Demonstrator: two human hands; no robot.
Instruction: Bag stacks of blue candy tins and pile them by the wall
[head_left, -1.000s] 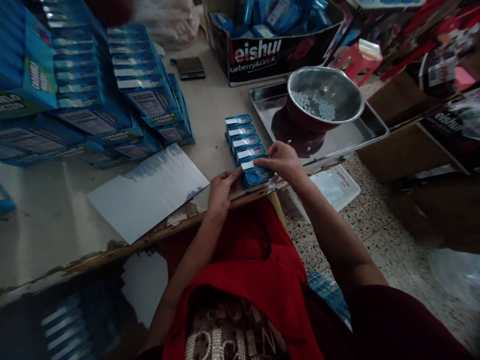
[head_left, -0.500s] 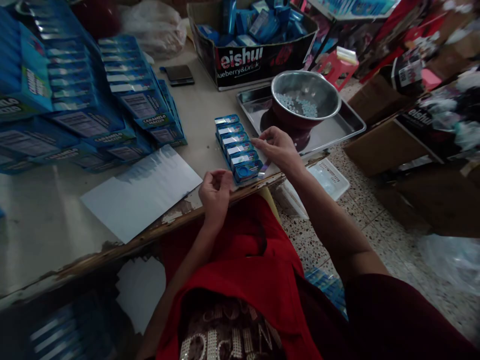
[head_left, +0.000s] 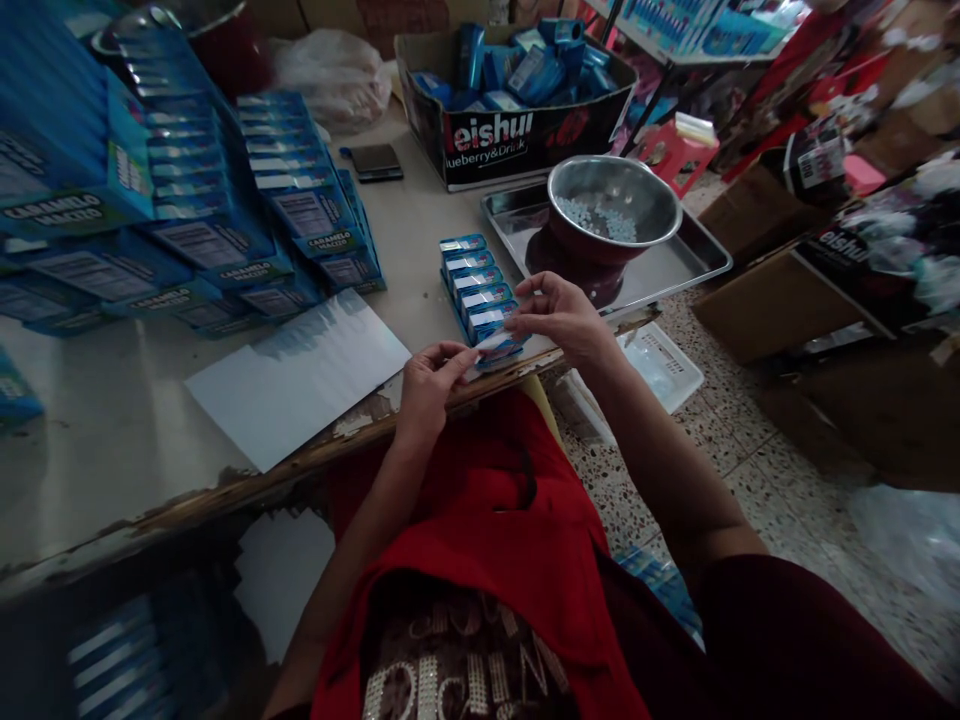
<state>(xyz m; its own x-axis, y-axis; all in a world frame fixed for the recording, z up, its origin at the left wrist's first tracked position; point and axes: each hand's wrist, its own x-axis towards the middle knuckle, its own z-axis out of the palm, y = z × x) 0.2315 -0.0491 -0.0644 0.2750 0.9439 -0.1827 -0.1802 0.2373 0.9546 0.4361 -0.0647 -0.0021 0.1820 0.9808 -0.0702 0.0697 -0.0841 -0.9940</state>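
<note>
Over the table's front edge, my left hand and my right hand are close together, thumbs and fingers pinched. Between their fingertips stretches a small whitish strip; whether it is a sticker or tape I cannot tell. Just behind it stands a row of several small blue packs with shiny white-banded tops, in a shallow blue tray. The strip and fingers partly cover the nearest pack. To the left lies a white sheet.
Stacked blue candy boxes fill the table's left. A metal bowl holding small pale pieces is over a metal tray at right. Behind are a black printed carton of blue packs and a dark flat object. A white basket is below.
My right hand has come down and left from beside the packs. My left hand now meets it, and the strip spans both. The view has shifted slightly.
</note>
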